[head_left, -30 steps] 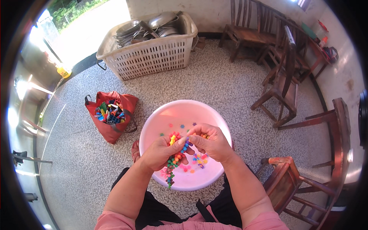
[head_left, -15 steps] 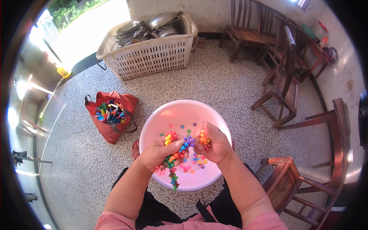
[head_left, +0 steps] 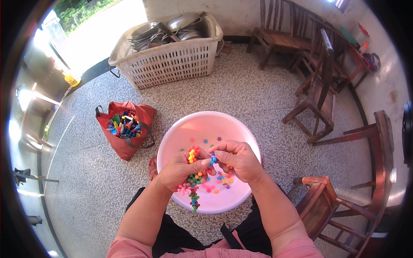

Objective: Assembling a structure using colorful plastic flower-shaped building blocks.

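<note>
My left hand (head_left: 175, 170) is closed round a chain of flower-shaped plastic beads (head_left: 191, 155) in yellow, red, orange, green, pink and blue. One end of the chain (head_left: 195, 201), green and brown, dangles below that hand. Fingers of my right hand (head_left: 241, 162) pinch the chain's blue and purple end, close to my left thumb. Some orange beads show partly behind the right fingers; the rest of them is hidden. Both hands are above a pink basin (head_left: 206, 122). Loose flower beads (head_left: 227, 180) of several colours lie scattered on its bottom.
Left of the basin stands a red bag (head_left: 124, 148) filled with colourful toy pieces. A white plastic basket (head_left: 172, 64) of metal pans and lids is at the back. Wooden chairs (head_left: 316, 206) line the right side. The floor (head_left: 245, 86) is speckled grey.
My right hand has turned over and moved slightly left, its fingers now covering most of the orange beads and closing on the blue-purple end. The left hand has barely shifted.
</note>
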A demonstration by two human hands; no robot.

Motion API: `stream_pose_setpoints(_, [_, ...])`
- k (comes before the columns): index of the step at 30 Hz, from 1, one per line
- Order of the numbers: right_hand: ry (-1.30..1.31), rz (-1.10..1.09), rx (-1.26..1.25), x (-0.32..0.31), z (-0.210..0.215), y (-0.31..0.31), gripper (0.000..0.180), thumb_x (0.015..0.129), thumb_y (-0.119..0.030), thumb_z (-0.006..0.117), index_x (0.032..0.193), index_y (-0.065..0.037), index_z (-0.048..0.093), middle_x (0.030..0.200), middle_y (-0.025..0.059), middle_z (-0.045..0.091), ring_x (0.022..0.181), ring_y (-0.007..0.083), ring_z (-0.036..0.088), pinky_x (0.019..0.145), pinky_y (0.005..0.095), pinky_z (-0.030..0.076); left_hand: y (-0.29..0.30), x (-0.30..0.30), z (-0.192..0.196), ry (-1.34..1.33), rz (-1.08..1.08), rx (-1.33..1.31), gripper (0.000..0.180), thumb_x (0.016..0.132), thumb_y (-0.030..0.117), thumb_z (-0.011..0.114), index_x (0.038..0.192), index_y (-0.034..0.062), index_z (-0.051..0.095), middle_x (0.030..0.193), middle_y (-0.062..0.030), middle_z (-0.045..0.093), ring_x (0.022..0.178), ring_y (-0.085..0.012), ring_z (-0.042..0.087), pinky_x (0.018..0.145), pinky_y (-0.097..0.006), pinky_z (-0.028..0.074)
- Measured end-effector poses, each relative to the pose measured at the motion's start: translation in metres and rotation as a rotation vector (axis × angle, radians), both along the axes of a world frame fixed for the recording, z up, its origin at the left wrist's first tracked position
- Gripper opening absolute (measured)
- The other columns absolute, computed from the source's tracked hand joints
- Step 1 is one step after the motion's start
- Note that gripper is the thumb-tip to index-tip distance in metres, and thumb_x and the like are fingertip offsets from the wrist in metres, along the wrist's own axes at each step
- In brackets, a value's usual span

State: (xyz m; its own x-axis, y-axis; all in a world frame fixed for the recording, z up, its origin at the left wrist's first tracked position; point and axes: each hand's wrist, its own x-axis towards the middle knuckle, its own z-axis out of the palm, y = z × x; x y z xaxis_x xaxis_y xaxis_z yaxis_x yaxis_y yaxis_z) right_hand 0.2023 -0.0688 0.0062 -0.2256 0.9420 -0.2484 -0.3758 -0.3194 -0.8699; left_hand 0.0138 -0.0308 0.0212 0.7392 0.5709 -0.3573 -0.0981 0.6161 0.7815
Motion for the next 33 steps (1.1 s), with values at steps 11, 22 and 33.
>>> stream_pose_setpoints(11, [0.255, -0.102, -0.166, 0.003, 0.011, -0.001, 0.016, 0.083, -0.01, 0.058, 0.096, 0.0, 0.059, 0.056, 0.0018, 0.051, 0.044, 0.0071, 0.046, 0.037, 0.0183, 0.034, -0.002, 0.002, 0.001, -0.016, 0.039, -0.073, 0.025, 0.087, 0.024, 0.056, 0.096, 0.0018, 0.051, 0.082, -0.0125, 0.061, 0.058, -0.0114, 0.056, 0.046, -0.02, 0.042])
stream_pose_setpoints(22, [-0.132, -0.036, 0.065, 0.006, -0.002, -0.001, 0.018, 0.081, -0.018, 0.065, 0.087, -0.002, 0.063, 0.057, -0.0021, 0.05, 0.046, 0.004, 0.042, 0.041, 0.0185, 0.032, -0.002, -0.002, -0.012, -0.141, 0.039, -0.204, 0.025, 0.089, 0.025, 0.052, 0.098, 0.0015, 0.05, 0.081, -0.0146, 0.06, 0.05, -0.0117, 0.053, 0.042, -0.02, 0.04])
stream_pose_setpoints(33, [0.421, -0.102, -0.135, 0.002, 0.012, 0.0, 0.016, 0.084, -0.019, 0.061, 0.088, -0.004, 0.059, 0.064, 0.0016, 0.052, 0.054, 0.0077, 0.048, 0.042, 0.0193, 0.034, -0.003, -0.001, -0.011, -0.217, 0.065, -0.167, 0.023, 0.086, 0.021, 0.056, 0.095, 0.0012, 0.05, 0.082, -0.0156, 0.059, 0.049, -0.0118, 0.049, 0.044, -0.021, 0.039])
